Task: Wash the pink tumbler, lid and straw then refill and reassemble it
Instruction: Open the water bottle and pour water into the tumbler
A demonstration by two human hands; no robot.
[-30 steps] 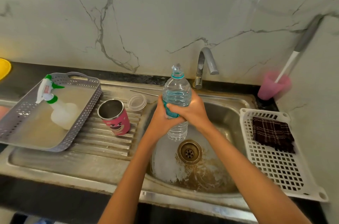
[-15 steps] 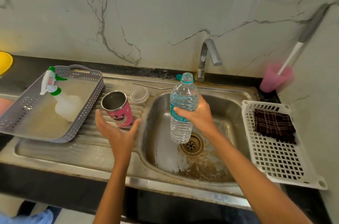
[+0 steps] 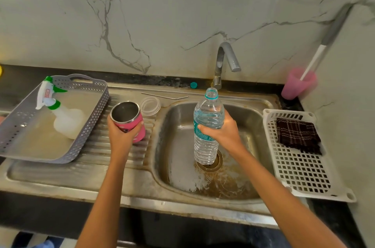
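Two hands (image 3: 121,138) (image 3: 223,132): tumbler (image 3: 139,124) left, bottle (image 3: 209,113) right

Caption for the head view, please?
Left hand grips pink tumbler; right hand holds uncapped water bottle over sink.

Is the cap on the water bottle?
No, the water bottle is open at the top, and a small teal cap lies beside the tap.

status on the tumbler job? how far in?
Done: water bottle is uncapped, its teal cap lying by the tap. Washing can't be confirmed from this view. In hand: left hand grips the empty pink tumbler, right hand holds the bottle over the sink. Left: pour the refill, then fit the lid and straw, both lying apart behind the tumbler.
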